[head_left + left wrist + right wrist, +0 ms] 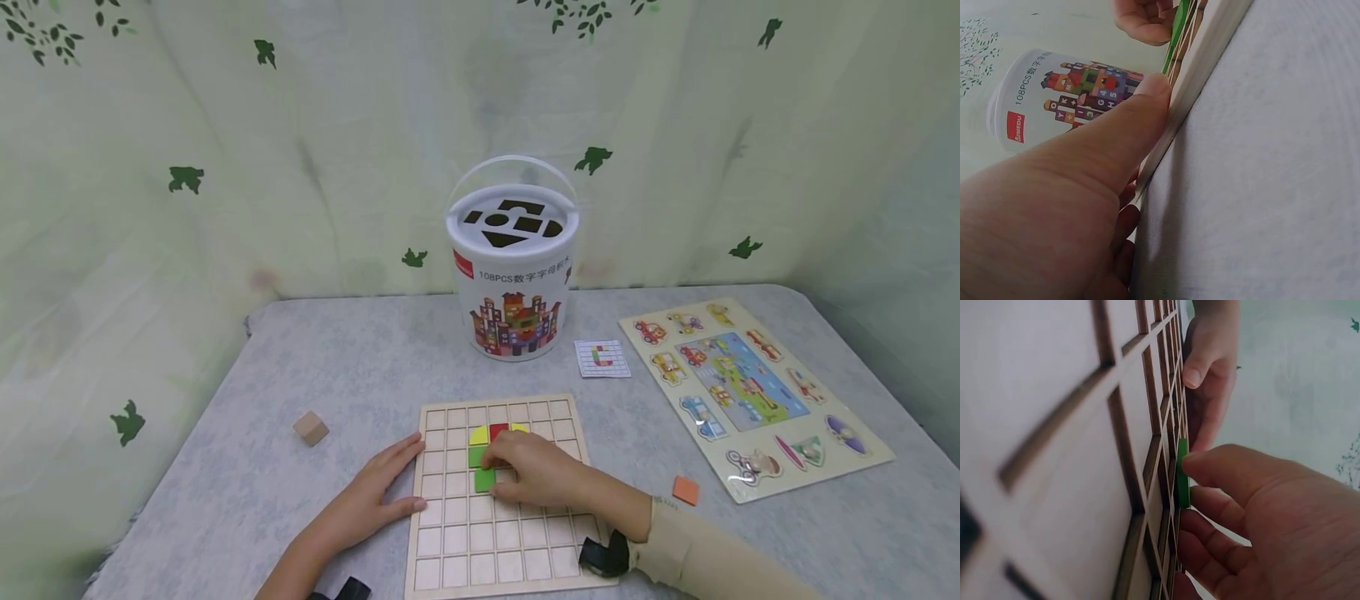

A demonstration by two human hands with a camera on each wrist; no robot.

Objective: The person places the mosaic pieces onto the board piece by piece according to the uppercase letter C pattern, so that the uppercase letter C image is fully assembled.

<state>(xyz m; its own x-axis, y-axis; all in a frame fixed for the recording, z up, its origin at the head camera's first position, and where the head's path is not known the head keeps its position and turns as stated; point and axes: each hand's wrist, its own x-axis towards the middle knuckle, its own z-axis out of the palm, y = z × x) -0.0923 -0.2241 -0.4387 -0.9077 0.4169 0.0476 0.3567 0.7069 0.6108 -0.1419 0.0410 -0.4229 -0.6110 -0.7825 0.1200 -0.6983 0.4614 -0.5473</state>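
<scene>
Now | green tile (484, 479) | under right hand (536, 475) fingertips | on grid board (480, 550)

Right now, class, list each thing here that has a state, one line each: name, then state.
Bucket: upright, lid on.
Grid board: flat, a few tiles in.
Green tile: on the board, touched by right hand.
Left hand: flat against the board's edge.
Orange tile: loose on table.
Cube: loose on table.

Soft even light, blurry wrist close-ups
</scene>
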